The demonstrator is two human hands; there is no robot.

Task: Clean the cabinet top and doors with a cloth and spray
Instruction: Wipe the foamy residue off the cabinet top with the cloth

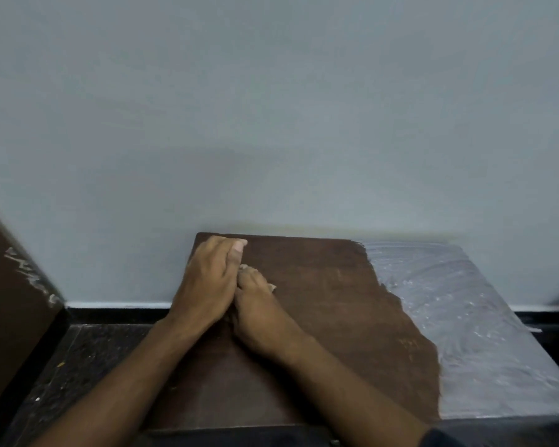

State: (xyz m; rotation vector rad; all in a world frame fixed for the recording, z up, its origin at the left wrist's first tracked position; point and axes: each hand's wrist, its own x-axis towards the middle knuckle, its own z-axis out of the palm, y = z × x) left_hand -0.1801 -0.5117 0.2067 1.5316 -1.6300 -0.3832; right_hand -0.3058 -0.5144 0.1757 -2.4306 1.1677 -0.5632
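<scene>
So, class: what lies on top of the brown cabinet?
Both hands, left hand and right hand, rest on the cabinet top; a clear plastic film covers its right part. Anything under the hands is hidden.

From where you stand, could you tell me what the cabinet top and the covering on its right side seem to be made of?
The cabinet top looks like dark brown wood or wood laminate, matte, with faint grain. The covering looks like thin clear plastic film, glossy and wrinkled, with a torn edge; it could be protective wrap.
</scene>
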